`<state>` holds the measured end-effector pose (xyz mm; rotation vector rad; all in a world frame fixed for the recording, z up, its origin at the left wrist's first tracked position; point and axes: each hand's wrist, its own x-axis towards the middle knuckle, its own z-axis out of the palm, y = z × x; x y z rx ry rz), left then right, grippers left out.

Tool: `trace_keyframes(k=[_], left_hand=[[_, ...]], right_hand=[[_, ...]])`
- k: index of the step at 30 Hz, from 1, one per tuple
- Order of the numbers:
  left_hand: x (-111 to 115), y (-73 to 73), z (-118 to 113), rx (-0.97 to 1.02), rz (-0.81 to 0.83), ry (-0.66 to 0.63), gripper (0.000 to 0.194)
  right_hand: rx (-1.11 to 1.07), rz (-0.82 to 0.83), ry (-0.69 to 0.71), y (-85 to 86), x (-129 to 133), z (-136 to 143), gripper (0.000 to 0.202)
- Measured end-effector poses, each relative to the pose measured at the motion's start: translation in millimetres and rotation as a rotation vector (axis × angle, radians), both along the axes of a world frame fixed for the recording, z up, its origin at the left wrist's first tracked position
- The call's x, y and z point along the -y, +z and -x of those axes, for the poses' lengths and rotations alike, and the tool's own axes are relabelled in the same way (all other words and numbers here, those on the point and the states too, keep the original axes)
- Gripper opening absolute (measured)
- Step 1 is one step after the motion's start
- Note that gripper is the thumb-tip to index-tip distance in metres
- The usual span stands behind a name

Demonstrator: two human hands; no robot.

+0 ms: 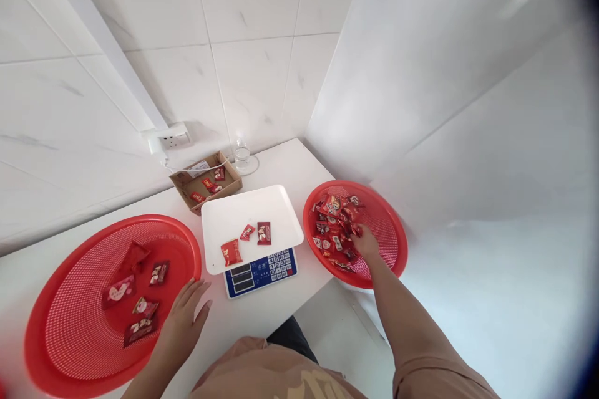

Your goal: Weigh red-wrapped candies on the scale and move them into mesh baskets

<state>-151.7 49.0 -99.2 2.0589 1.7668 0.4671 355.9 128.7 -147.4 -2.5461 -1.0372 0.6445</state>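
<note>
The right hand [364, 242] reaches into the right red basket [392, 224] and rests on its heap of small sweets [336, 224]; the fingers curl down among the wrappers, but whether they have closed on one cannot be told. The sweets are small flat packets in red and dark red foil with pale printed patches, piled loosely on the near left part of that basket's mesh floor. The left hand [183, 318] lies flat and open on the worktop [262, 318], fingers spread, holding nothing, its fingertips just beside the rim of the left red basket [70, 330]. That wide, shallow basket holds a few larger dark red packets [135, 299], scattered and well apart from one another. Between the two baskets stands a scale [260, 271] with a blue keypad front and a white tray [243, 215], on which three red sweets [248, 240] lie near each other. Behind the scale sits an open cardboard box [206, 182] with a few more red packets inside, and beside it a small clear glass [242, 154] near the tiled wall.
</note>
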Motion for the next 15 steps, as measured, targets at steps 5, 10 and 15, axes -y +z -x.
trace_keyframes(k=[5, 10, 15], left_hand=[[1.8, 5.7, -2.0, 0.041, -0.034, -0.007, 0.04], [4.6, 23.8, -16.0, 0.095, -0.077, -0.005, 0.036], [7.0, 43.5, -40.8, 0.169, -0.049, -0.076, 0.035]], right_hand=[[-0.485, -0.396, -0.313, 25.5, 21.2, 21.6, 0.042], [-1.091, -0.495, -0.295, 69.7, 30.2, 72.3, 0.039], [-1.35, -0.401, -0.125, 89.8, 27.7, 142.1, 0.03]])
